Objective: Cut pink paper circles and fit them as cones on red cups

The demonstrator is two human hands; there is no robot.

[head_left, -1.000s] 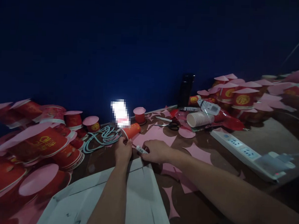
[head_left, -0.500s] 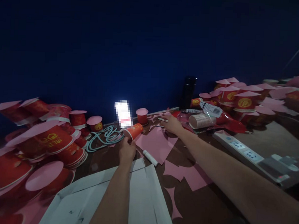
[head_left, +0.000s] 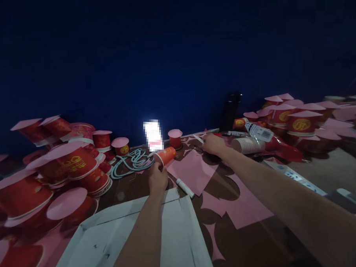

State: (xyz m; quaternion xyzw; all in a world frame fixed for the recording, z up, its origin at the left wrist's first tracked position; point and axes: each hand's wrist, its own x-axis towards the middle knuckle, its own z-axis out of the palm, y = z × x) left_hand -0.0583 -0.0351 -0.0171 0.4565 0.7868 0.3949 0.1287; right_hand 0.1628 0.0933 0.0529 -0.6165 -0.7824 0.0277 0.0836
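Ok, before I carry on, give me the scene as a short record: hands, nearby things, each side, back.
Left hand: holding a tipped red cup
Right hand: fingers at a slim white item; grip unclear
Between forearms: white tube, lying by pink paper
Left side: red cups with pink discs
Right side: nested pale cups, on their side
Back: black cylinder, upright
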